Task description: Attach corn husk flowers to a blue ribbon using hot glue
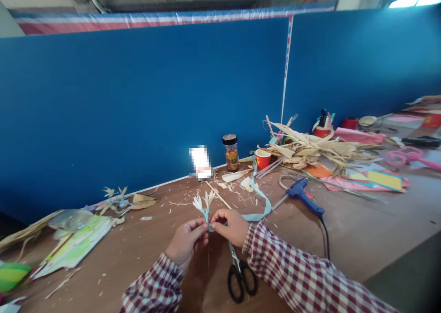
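My left hand (186,241) and my right hand (231,225) meet over the brown table (361,230), both pinched on a small husk flower (203,203) with pale petals. A light blue ribbon (260,198) is wrapped at the flower's stem between my fingertips and trails away to the right toward a red paper cup (262,158). Black-handled scissors (240,272) lie on the table just below my right wrist.
A blue glue gun (305,196) with a black cord lies to the right. A heap of dried husks (317,150), coloured paper and a jar (231,153) stand further back. Papers and a finished husk piece (119,202) lie on the left. A blue partition wall backs the table.
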The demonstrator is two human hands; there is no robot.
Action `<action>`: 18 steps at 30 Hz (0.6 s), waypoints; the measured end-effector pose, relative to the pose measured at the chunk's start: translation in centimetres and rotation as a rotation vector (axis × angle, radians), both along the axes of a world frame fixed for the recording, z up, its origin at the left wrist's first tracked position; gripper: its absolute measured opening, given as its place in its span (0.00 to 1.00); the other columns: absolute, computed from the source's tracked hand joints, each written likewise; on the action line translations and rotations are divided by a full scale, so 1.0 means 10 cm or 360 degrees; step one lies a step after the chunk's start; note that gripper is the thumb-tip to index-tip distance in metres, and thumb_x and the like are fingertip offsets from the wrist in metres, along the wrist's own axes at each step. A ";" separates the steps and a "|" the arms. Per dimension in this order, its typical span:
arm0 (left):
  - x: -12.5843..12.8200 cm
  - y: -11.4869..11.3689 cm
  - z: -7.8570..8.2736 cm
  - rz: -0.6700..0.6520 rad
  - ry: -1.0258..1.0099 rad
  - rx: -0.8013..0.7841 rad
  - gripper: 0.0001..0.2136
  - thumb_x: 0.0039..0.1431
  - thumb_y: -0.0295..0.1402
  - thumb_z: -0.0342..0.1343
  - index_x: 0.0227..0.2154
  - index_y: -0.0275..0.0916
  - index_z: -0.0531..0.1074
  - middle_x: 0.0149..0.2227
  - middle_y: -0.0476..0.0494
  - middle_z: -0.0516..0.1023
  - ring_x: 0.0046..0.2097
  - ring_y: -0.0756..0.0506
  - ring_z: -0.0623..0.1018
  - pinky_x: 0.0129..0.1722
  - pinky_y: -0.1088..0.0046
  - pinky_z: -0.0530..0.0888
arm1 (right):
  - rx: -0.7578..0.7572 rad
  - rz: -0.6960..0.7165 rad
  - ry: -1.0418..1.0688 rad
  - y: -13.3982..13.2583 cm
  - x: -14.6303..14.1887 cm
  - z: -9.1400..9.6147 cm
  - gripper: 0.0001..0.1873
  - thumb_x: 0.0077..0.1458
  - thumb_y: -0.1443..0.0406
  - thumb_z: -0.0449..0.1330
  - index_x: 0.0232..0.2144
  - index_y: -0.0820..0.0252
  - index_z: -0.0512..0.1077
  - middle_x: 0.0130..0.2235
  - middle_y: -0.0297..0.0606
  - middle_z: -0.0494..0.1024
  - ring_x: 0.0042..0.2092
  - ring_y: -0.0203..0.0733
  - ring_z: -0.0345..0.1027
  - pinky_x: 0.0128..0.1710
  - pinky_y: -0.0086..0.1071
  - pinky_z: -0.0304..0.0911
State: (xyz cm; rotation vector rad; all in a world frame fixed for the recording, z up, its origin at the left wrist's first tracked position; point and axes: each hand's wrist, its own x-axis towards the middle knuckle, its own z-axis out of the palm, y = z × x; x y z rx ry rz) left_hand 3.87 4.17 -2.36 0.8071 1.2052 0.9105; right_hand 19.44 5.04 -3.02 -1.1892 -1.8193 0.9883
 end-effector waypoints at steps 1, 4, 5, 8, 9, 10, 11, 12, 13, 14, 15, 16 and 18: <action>0.00 0.00 -0.01 0.0000 0.0026 0.0008 0.13 0.39 0.32 0.63 0.30 0.34 0.71 0.19 0.54 0.69 0.20 0.57 0.68 0.21 0.83 0.69 | -0.0001 -0.0001 0.0018 0.00 0.00 -0.01 0.07 0.47 0.66 0.55 0.27 0.64 0.72 0.27 0.35 0.74 0.30 0.34 0.65 0.32 0.26 0.58; 0.01 0.00 -0.04 0.0020 0.0133 0.0047 0.14 0.37 0.35 0.63 0.28 0.34 0.70 0.18 0.56 0.66 0.18 0.57 0.66 0.18 0.83 0.66 | 0.0003 -0.0014 0.0024 0.01 -0.01 -0.05 0.06 0.47 0.66 0.55 0.27 0.64 0.71 0.27 0.35 0.73 0.30 0.34 0.64 0.31 0.26 0.58; 0.01 0.00 -0.05 0.0026 0.0170 0.0067 0.14 0.37 0.36 0.63 0.28 0.35 0.69 0.17 0.57 0.66 0.18 0.57 0.65 0.17 0.83 0.65 | 0.0007 -0.0019 0.0015 0.01 -0.01 -0.06 0.06 0.47 0.66 0.55 0.27 0.63 0.71 0.26 0.34 0.73 0.29 0.33 0.63 0.30 0.25 0.58; 0.02 0.00 -0.08 0.0010 0.0274 0.0146 0.16 0.37 0.40 0.62 0.27 0.35 0.69 0.16 0.58 0.64 0.17 0.57 0.63 0.16 0.83 0.63 | 0.0002 -0.0028 -0.0035 0.01 -0.01 -0.09 0.06 0.47 0.65 0.55 0.27 0.62 0.71 0.24 0.33 0.71 0.27 0.32 0.61 0.27 0.24 0.56; 0.03 0.00 -0.09 0.0001 0.0300 0.0174 0.16 0.37 0.40 0.62 0.27 0.35 0.68 0.16 0.58 0.63 0.17 0.57 0.63 0.16 0.83 0.62 | -0.0007 -0.0035 -0.0051 0.00 -0.01 -0.09 0.06 0.47 0.65 0.55 0.27 0.62 0.71 0.24 0.32 0.70 0.26 0.32 0.61 0.26 0.24 0.55; 0.03 0.00 -0.10 -0.0009 0.0318 0.0199 0.16 0.37 0.41 0.62 0.27 0.35 0.68 0.16 0.59 0.63 0.17 0.57 0.62 0.16 0.83 0.61 | -0.0020 -0.0042 -0.0064 0.00 -0.01 -0.10 0.06 0.47 0.65 0.55 0.27 0.62 0.71 0.23 0.32 0.70 0.26 0.32 0.60 0.25 0.24 0.54; 0.03 0.00 -0.12 -0.0020 0.0327 0.0224 0.16 0.38 0.41 0.61 0.27 0.35 0.68 0.15 0.59 0.62 0.16 0.57 0.62 0.15 0.83 0.61 | -0.0035 -0.0048 -0.0074 -0.01 -0.01 -0.10 0.07 0.46 0.64 0.56 0.27 0.62 0.71 0.23 0.32 0.69 0.25 0.32 0.60 0.25 0.24 0.54; 0.03 0.00 -0.13 -0.0033 0.0333 0.0247 0.16 0.38 0.42 0.61 0.27 0.35 0.68 0.15 0.59 0.62 0.16 0.57 0.61 0.15 0.83 0.60 | -0.0051 -0.0051 -0.0079 -0.01 -0.01 -0.11 0.07 0.46 0.64 0.56 0.27 0.62 0.71 0.23 0.31 0.69 0.25 0.31 0.59 0.24 0.24 0.53; 0.03 0.00 -0.15 -0.0048 0.0337 0.0267 0.16 0.38 0.42 0.61 0.27 0.35 0.67 0.15 0.59 0.62 0.16 0.57 0.60 0.15 0.82 0.60 | -0.0068 -0.0050 -0.0085 -0.01 0.00 -0.11 0.07 0.46 0.64 0.56 0.27 0.62 0.71 0.22 0.31 0.69 0.25 0.31 0.59 0.24 0.24 0.53; 0.03 0.00 -0.17 -0.0063 0.0342 0.0283 0.16 0.39 0.42 0.60 0.27 0.35 0.67 0.15 0.59 0.61 0.16 0.57 0.60 0.15 0.82 0.59 | -0.0086 -0.0045 -0.0090 -0.01 0.00 -0.12 0.07 0.46 0.64 0.56 0.27 0.62 0.71 0.22 0.31 0.69 0.24 0.31 0.59 0.24 0.23 0.53; 0.02 0.00 -0.18 -0.0076 0.0350 0.0297 0.16 0.39 0.42 0.60 0.27 0.35 0.67 0.15 0.59 0.61 0.16 0.57 0.60 0.15 0.82 0.59 | -0.0104 -0.0035 -0.0097 -0.01 0.00 -0.12 0.07 0.45 0.65 0.56 0.27 0.62 0.71 0.22 0.31 0.69 0.24 0.31 0.59 0.23 0.23 0.52; 0.02 0.01 -0.20 -0.0081 0.0357 0.0309 0.16 0.39 0.42 0.60 0.27 0.35 0.67 0.15 0.59 0.61 0.16 0.57 0.60 0.15 0.82 0.59 | -0.0116 -0.0026 -0.0105 -0.01 0.00 -0.13 0.07 0.46 0.65 0.55 0.28 0.62 0.70 0.21 0.31 0.68 0.23 0.30 0.58 0.22 0.23 0.52; 0.02 0.01 -0.22 -0.0085 0.0365 0.0323 0.16 0.39 0.42 0.60 0.27 0.35 0.67 0.15 0.59 0.62 0.15 0.56 0.59 0.15 0.82 0.58 | -0.0106 -0.0027 -0.0124 -0.01 -0.01 -0.15 0.07 0.45 0.65 0.55 0.28 0.63 0.71 0.21 0.31 0.69 0.23 0.31 0.58 0.22 0.23 0.52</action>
